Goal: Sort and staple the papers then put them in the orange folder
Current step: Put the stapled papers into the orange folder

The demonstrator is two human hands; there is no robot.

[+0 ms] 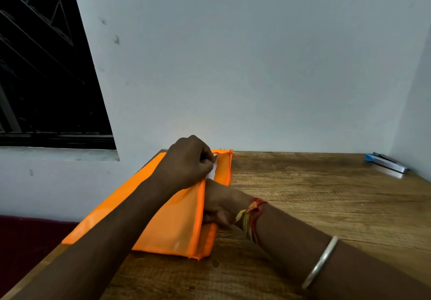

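Two hands meet over the orange folder (168, 225), which lies flat on the left part of the wooden table (326, 206), its long open edge facing right and its left side reaching past the table's left edge. The left hand (186, 162) sits at the folder's far end, fingers curled, pinching the upper orange layer at the opening. Just beside its fingertips a sliver of the white papers (212, 170) shows inside. The right hand (219, 206) comes in from the right, nearer along the same opening. Its fingers are tucked under the upper layer and hidden, so I cannot tell whether they grip anything. Coloured threads (251, 215) circle the right wrist, and a silver bangle (320, 261) sits further up that forearm. A blue and silver stapler (387, 162) lies well apart in the far right corner by the wall (256, 66). A dark window (42, 78) is far left.
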